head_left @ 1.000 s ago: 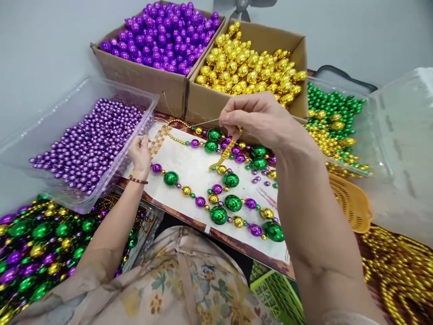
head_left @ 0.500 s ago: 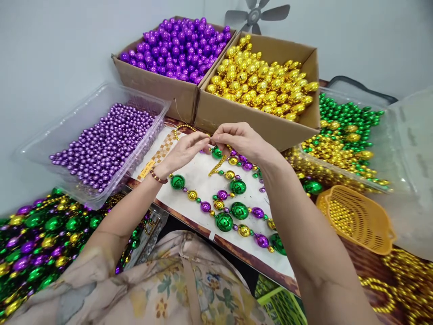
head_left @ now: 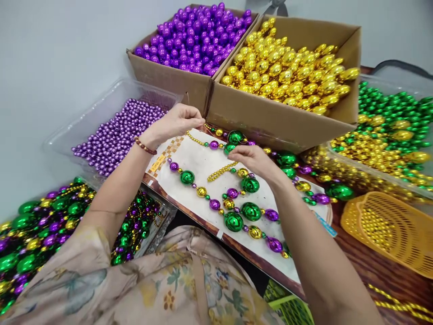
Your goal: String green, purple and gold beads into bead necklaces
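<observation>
A bead necklace [head_left: 233,198] of green, purple and gold balls lies looped on a white sheet [head_left: 192,160]. My left hand [head_left: 176,122] is raised at the sheet's far left corner, fingers pinched on the thin gold end of the strand [head_left: 196,137]. My right hand [head_left: 252,158] rests lower on the sheet, fingers closed at a short run of small gold beads [head_left: 221,170] beside a large green ball [head_left: 236,136]. A bead bracelet circles my left wrist.
Two cardboard boxes at the back hold purple balls [head_left: 199,36] and gold balls [head_left: 287,67]. A clear tray of small purple beads [head_left: 118,133] stands left, a tray of green and gold beads [head_left: 389,131] right. Finished necklaces [head_left: 40,225] are piled at lower left. A yellow basket [head_left: 392,230] sits right.
My hands, which met over the strand, have drawn apart: the left went up and left with the gold end, the right dropped onto the sheet. The view shifted right.
</observation>
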Motion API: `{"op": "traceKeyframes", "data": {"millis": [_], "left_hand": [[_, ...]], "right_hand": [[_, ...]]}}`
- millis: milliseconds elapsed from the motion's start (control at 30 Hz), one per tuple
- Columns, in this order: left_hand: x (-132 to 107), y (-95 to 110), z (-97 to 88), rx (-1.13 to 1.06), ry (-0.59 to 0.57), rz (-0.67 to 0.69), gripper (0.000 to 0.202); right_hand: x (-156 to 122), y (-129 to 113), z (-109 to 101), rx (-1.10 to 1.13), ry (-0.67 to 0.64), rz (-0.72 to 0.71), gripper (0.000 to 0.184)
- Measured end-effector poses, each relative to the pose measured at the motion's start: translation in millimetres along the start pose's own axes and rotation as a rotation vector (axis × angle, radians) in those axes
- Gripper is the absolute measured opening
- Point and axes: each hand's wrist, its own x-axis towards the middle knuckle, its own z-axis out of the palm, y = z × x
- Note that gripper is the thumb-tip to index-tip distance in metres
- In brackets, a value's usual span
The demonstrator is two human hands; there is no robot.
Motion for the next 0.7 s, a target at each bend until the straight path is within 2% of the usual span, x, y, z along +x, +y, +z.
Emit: {"op": "traceKeyframes", "data": {"millis": [100,233,333,433,600,700], "left_hand": [[-1.6,-0.6,-17.2,-0.02,0.007,-0.077,0.011],[-6.6,-6.1,-23.1,-0.079,0.004,-0.158,0.007],[-11.4,-18.1,-19.4,-0.157,-0.022,-0.223,0.007],[-14.4,-32.8,-14.5,-0.256,-0.026,-0.28,0.01],[-8.1,-49.6,-2.6,-0.346,0.069,-0.268,0.013],[0.4,-52.3,7.3,-0.298,0.075,-0.254,0.012]], "right_hand": [[-2.9,25.8,10.2,-0.186,-0.018,0.053,0.024],[-5.9,36.5,16.6,-0.457,-0.012,0.115,0.025],[-7.1,37.6,12.6,-0.595,-0.034,0.214,0.027],[-7.8,38.4,7.6,-0.634,-0.05,0.267,0.028],[-7.4,27.1,13.4,-0.742,-0.212,0.309,0.027],[-0.1,10.4,24.3,-0.736,-0.132,0.224,0.036]]}}
